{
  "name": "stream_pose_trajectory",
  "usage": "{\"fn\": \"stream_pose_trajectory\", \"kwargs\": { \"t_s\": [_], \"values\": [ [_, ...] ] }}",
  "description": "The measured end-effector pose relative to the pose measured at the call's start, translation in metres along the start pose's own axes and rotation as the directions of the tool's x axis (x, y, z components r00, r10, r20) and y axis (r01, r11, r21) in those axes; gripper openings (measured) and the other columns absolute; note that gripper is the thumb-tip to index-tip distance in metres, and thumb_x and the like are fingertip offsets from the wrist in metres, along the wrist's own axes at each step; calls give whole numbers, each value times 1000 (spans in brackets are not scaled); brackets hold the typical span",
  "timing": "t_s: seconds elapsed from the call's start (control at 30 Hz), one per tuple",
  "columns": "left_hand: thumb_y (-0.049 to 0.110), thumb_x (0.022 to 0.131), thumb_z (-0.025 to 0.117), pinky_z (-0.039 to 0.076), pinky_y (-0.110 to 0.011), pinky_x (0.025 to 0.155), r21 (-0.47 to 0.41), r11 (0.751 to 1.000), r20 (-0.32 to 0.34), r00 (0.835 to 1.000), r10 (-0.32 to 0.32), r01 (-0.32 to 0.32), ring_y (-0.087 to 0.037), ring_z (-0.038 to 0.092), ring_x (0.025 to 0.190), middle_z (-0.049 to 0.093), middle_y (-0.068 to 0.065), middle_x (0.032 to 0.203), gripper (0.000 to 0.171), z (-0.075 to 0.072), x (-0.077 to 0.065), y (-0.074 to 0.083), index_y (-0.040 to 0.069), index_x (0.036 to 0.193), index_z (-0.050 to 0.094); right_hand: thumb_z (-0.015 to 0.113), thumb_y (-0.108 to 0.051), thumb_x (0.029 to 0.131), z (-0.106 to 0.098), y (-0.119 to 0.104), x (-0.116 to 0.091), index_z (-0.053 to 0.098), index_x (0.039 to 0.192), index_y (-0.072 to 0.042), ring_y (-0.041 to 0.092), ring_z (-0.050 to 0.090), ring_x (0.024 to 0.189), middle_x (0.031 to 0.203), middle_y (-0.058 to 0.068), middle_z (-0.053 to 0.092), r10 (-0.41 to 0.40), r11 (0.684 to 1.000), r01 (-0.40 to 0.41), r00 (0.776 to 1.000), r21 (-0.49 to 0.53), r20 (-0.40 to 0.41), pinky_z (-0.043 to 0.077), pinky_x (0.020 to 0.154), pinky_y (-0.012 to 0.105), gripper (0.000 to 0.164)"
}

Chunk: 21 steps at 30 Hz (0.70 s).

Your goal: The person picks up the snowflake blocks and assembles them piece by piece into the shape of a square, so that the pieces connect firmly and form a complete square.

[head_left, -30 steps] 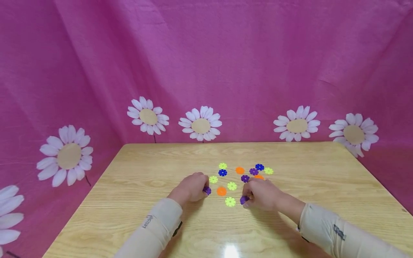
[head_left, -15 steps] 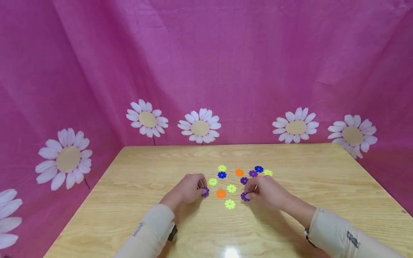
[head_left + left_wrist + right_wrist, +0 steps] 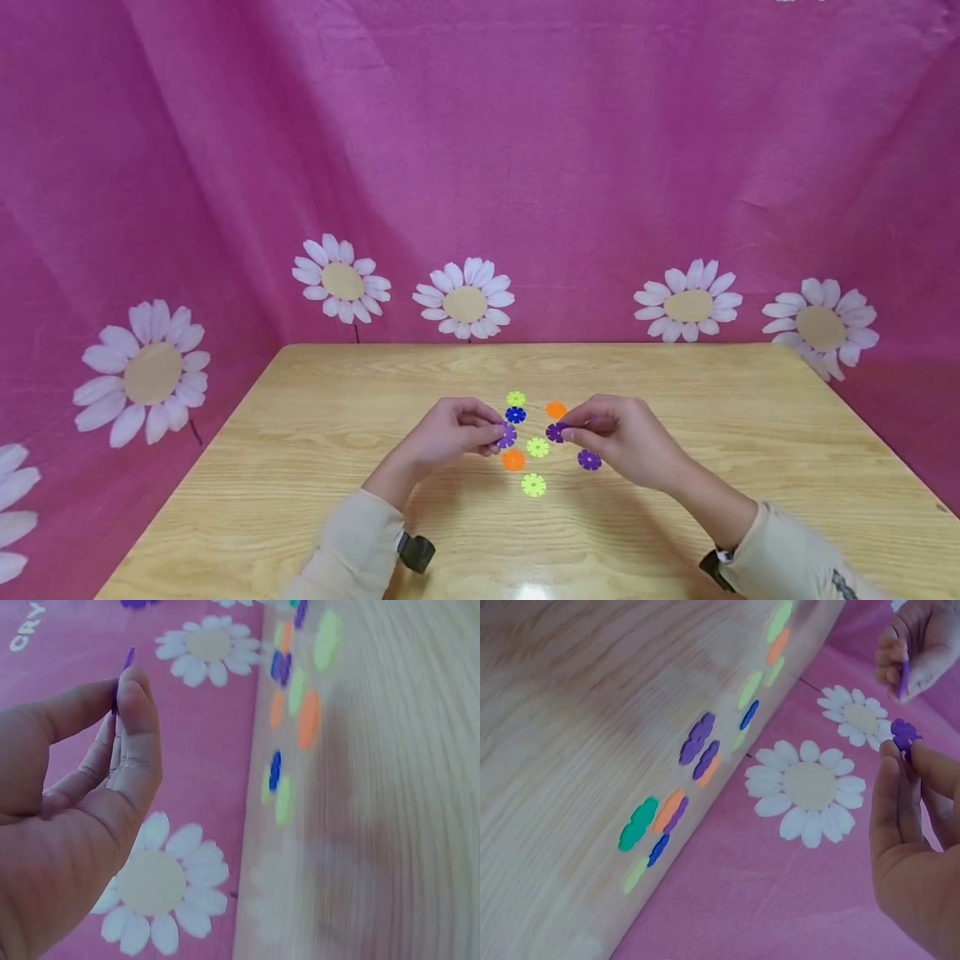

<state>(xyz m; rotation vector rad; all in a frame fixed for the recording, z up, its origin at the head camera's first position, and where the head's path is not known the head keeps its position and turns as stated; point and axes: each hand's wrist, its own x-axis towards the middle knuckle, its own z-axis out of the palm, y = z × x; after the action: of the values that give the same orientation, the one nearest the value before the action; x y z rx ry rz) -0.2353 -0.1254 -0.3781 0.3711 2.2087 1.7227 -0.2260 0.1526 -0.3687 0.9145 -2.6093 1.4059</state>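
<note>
Both hands are raised over the table, each pinching a purple snowflake-shaped building disc. My left hand (image 3: 453, 433) holds its purple disc (image 3: 508, 435) between thumb and fingertips, nearly edge-on in the left wrist view. Facing it, my right hand (image 3: 628, 437) grips another purple disc (image 3: 905, 733) by the edge. The two discs face each other with a small gap between them. Below the right hand a loose purple disc (image 3: 589, 459) lies flat on the wood. A yellow-green disc (image 3: 537, 447) and an orange disc (image 3: 513, 460) lie between the hands.
Several more discs lie on the wooden table (image 3: 300, 467), among them a blue one (image 3: 515, 414) and a green one (image 3: 638, 824); my right hand hides some in the head view. A pink curtain (image 3: 525, 167) with printed daisies hangs behind the table.
Both hands have lifted from near the tabletop with their purple discs and moved closer together. The loose purple disc below the right hand has come into view.
</note>
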Motion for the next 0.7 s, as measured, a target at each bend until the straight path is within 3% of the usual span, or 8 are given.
{"fn": "stream_pose_trajectory", "kwargs": {
  "t_s": [0.23,0.5,0.7],
  "values": [
    [14,94,70,60,-31,81,-44,999,32,999,29,-27,-15,69,79,72,-7,92,20,11,5,7,1,109,68,76,-10,88,7,-4,1,77,96,-10,6,73,81,93,5,74,11,999,-9,998,40,-55,59,65,25,9],
    [14,94,69,59,-29,79,-50,998,26,999,31,-30,-12,66,77,71,-5,91,21,12,8,9,0,110,69,75,-17,90,9,-8,3,76,97,-10,17,76,88,96,5,77,77,992,-70,995,106,-67,59,72,24,10],
    [14,95,68,59,-29,80,-79,996,34,998,43,-40,-11,65,77,72,-6,95,24,13,10,9,-3,113,69,76,-16,89,10,-10,2,76,97,-9,15,75,86,95,6,77,89,988,-78,993,137,-76,59,73,24,11]
  ]
}}
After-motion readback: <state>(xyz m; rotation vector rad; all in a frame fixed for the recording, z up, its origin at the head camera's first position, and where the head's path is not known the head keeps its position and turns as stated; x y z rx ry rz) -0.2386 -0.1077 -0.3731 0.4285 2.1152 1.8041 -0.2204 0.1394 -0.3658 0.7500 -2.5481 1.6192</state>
